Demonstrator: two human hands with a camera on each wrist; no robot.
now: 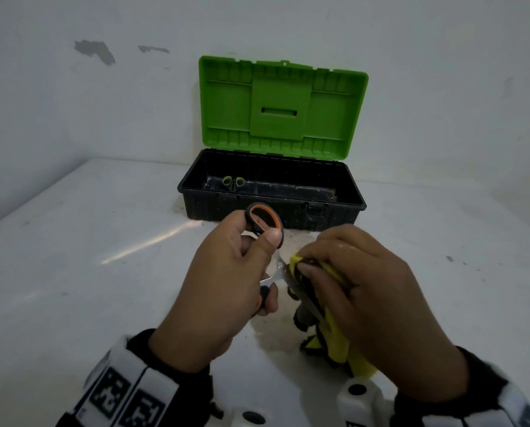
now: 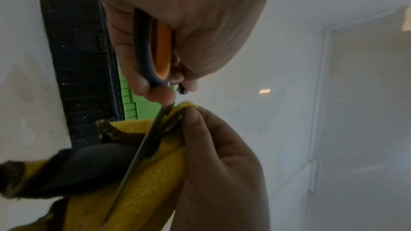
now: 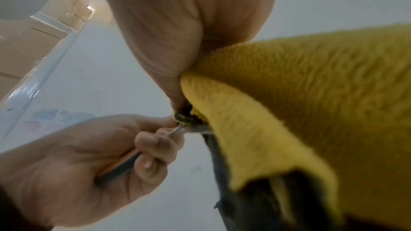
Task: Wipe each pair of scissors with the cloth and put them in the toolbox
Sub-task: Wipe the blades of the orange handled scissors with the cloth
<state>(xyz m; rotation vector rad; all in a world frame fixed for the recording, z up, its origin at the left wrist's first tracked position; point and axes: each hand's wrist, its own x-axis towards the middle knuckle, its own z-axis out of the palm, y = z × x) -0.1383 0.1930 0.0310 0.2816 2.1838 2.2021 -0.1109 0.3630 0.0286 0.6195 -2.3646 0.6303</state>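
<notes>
My left hand grips the orange-and-black handles of a pair of scissors, held above the table in front of the toolbox. The steel blades slant down to the right into a fold of a yellow cloth with dark stains. My right hand pinches the cloth around the blades near the pivot; the rest of the cloth hangs below it. The black toolbox stands with its green lid up. A pair with green handle loops lies inside at the left.
The toolbox sits at the back of a white table, against a white wall. The tabletop under my hands shows brownish smudges. Wrist-mounted devices with black-and-white markers cover both forearms at the bottom edge.
</notes>
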